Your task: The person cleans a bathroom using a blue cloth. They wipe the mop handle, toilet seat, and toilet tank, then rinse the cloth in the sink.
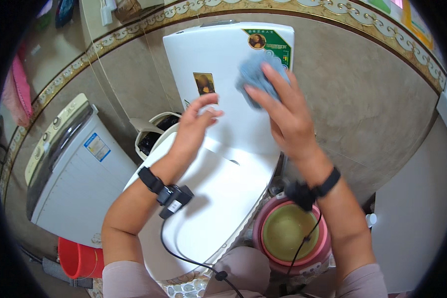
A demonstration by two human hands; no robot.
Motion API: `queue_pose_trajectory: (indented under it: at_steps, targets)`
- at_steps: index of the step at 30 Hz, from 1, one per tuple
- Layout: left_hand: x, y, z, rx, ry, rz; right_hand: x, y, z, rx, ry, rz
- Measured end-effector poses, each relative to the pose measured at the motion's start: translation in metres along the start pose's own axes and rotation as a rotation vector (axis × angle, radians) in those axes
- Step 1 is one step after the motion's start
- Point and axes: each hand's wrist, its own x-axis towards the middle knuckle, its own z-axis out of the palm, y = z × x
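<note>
My right hand [292, 115] grips a crumpled blue cloth [260, 76], blurred, against or just in front of the upper right of a white toilet tank [231, 123]. The cloth partly covers a green sticker [285, 48] at the tank's corner. My left hand [201, 119] holds nothing, its fingers apart, before the tank's left side near a small picture sticker [204, 82]. Below both arms lies the closed white toilet lid [223, 201]. Each wrist wears a black strap with a small device and a cable.
A washing machine [85, 175] stands at the left, with a red bucket [80, 260] below it. A cream bin [139, 143] with a black liner is beside the tank. Stacked pink and green basins [290, 232] sit right of the toilet. A pink towel [18, 89] hangs at far left.
</note>
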Motion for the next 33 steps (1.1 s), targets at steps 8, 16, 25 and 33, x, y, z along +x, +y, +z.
queue_pose_trajectory:
  at_steps: [8, 16, 25, 33]
  targets:
    - [0.017, -0.012, -0.042, 0.033, 0.092, -0.024, -0.03, 0.037, 0.088, -0.111, -0.526, -0.099]
    - [0.015, -0.015, -0.04, 0.044, -0.014, 0.013, -0.051, 0.037, 0.048, 0.01, -0.937, -0.127]
    - [0.02, -0.04, -0.038, -0.063, 0.042, -0.005, -0.01, 0.019, 0.071, -0.369, -0.592, -0.245]
    - [0.012, -0.032, -0.04, -0.024, -0.042, 0.019, 0.044, 0.027, 0.059, -0.431, -0.423, -0.141]
